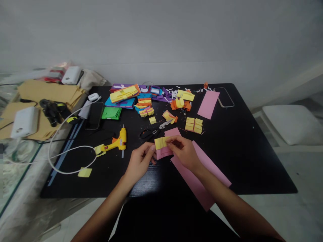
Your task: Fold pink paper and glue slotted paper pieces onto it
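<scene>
Between my two hands, a folded yellow paper strip (160, 143) lies against a small pink paper piece (163, 153). My left hand (141, 158) pinches their left side between thumb and fingers. At the right end of the yellow strip, the fingertips of my right hand (183, 150) are closed on its edge. A long pink sheet (217, 178) lies on the table beneath my right forearm. Just beyond the hands are scissors (164, 125) with black handles and a bundle of folded yellow paper (193, 125).
A yellow glue gun (118, 141) stands left, beside a looping white cable (54, 164). Stacked coloured paper (124, 94), green paper (111, 113) and orange scraps (186, 105) lie toward the back. A phone (94, 116) rests at left, another pink sheet (209, 105) at right.
</scene>
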